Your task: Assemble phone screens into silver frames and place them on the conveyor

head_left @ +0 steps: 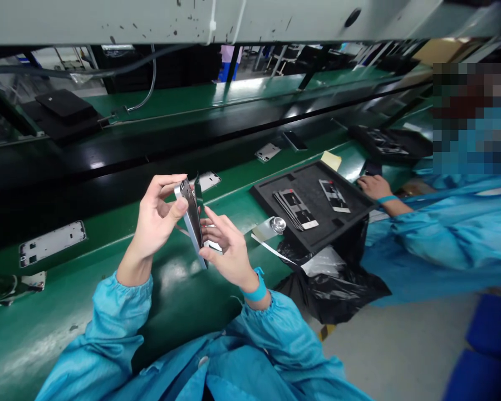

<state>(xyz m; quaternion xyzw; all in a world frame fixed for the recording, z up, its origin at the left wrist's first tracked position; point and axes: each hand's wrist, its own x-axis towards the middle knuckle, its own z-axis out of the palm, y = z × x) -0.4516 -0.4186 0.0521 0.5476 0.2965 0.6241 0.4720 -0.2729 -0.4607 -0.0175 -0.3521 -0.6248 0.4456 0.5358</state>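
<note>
Above the green bench, my left hand grips the upper end of a phone frame with a silvery edge, thumb on its near side. The frame is tilted up and turned nearly edge-on to me. My right hand holds its lower end between thumb and fingers. A thin dark panel stands away from the frame's upper part, at an angle to it; whether it is joined lower down is hard to see. Behind my hands lies a pale phone back plate, and another white plate rests to the left.
On the right, a black foam tray holds several phone screen parts. Beside it are a small round metal-topped bottle and a black plastic bag. A co-worker's hand is beyond the tray. A dark conveyor belt runs behind.
</note>
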